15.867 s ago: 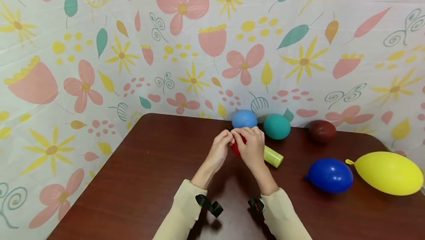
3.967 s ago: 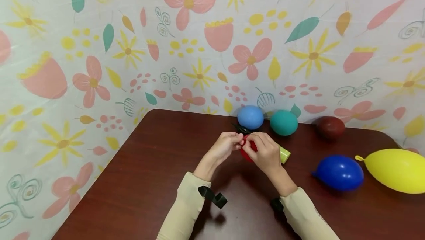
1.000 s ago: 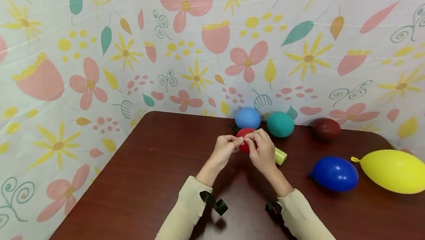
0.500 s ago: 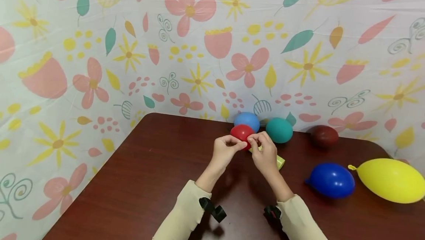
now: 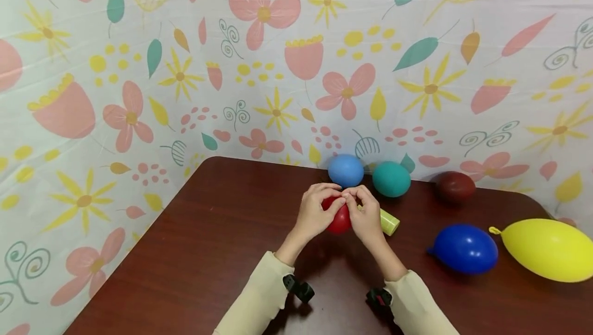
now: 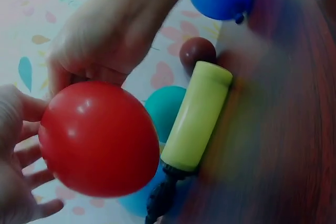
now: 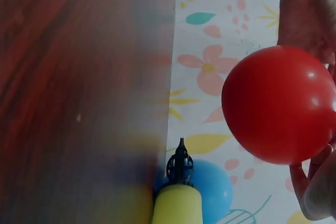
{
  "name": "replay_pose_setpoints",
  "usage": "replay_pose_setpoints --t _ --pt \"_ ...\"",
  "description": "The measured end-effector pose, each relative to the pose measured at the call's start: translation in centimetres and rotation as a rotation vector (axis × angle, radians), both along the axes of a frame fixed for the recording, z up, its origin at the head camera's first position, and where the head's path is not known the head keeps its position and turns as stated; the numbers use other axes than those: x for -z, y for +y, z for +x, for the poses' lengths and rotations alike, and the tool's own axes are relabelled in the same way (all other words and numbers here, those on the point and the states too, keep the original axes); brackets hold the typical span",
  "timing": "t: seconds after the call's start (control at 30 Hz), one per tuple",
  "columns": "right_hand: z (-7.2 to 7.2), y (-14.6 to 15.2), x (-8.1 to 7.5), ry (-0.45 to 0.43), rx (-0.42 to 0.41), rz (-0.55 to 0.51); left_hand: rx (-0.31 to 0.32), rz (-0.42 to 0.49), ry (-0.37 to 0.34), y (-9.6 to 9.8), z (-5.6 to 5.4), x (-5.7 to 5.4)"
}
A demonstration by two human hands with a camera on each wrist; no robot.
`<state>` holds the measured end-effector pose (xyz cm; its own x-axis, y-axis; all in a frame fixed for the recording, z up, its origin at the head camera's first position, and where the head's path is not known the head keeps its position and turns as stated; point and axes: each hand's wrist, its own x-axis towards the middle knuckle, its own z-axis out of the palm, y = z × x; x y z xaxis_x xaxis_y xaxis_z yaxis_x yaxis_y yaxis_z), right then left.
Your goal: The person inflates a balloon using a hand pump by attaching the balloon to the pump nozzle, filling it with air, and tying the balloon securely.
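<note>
A round, inflated red balloon (image 5: 340, 221) hangs between my two hands over the table, below the joined fingertips in the head view. My left hand (image 5: 316, 212) pinches at its upper end with thumb and index finger. Meeting it there, my right hand (image 5: 366, 215) also pinches the balloon's end, with fingertips touching those of the left. The neck itself is hidden by the fingers. In the left wrist view the balloon (image 6: 100, 140) covers part of both hands. Behind my right hand lies a yellow-green balloon pump (image 5: 389, 222), whose black nozzle (image 7: 180, 166) shows in the right wrist view.
Light blue (image 5: 346, 170), teal (image 5: 391, 179) and dark brown (image 5: 456, 187) balloons sit along the table's back edge by the floral cloth (image 5: 259, 67). A dark blue balloon (image 5: 465, 249) and a large yellow balloon (image 5: 548, 250) lie on the brown table (image 5: 199, 252) at right.
The red balloon has swung from beyond the fingertips down towards me, below the hands. Both hands have come closer together at its end. Other balloons have stayed put.
</note>
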<state>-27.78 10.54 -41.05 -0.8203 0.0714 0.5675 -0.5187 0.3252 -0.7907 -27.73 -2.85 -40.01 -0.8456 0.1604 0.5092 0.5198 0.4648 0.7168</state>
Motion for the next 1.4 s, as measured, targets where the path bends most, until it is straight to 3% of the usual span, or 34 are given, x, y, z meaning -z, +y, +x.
replay_pose_setpoints --t 0.17,0.47,0.67,0.87,1.1,1.33,1.4 --pt "0.0 -0.2 -0.2 -0.009 0.009 -0.032 0.094 0.096 -0.123 -0.1 -0.2 -0.2" --pt "0.0 -0.3 -0.6 -0.049 0.071 -0.137 0.180 0.120 -0.275 0.0 0.4 -0.4" --pt "-0.2 -0.1 -1.0 -0.074 0.077 -0.196 0.215 0.115 -0.290 0.1 0.4 -0.4" --pt "-0.1 -0.1 -0.6 -0.159 0.086 -0.213 0.234 0.133 -0.312 0.1 0.3 -0.1" --pt "-0.1 -0.1 -0.3 -0.229 0.089 -0.311 0.234 0.112 -0.328 0.2 0.5 -0.1" --pt "-1.0 0.5 -0.7 -0.219 0.146 -0.627 0.261 0.100 -0.365 1.2 0.7 0.1" --pt "-1.2 0.6 -0.7 -0.202 0.158 -0.662 0.271 0.100 -0.373 1.3 0.8 0.1"
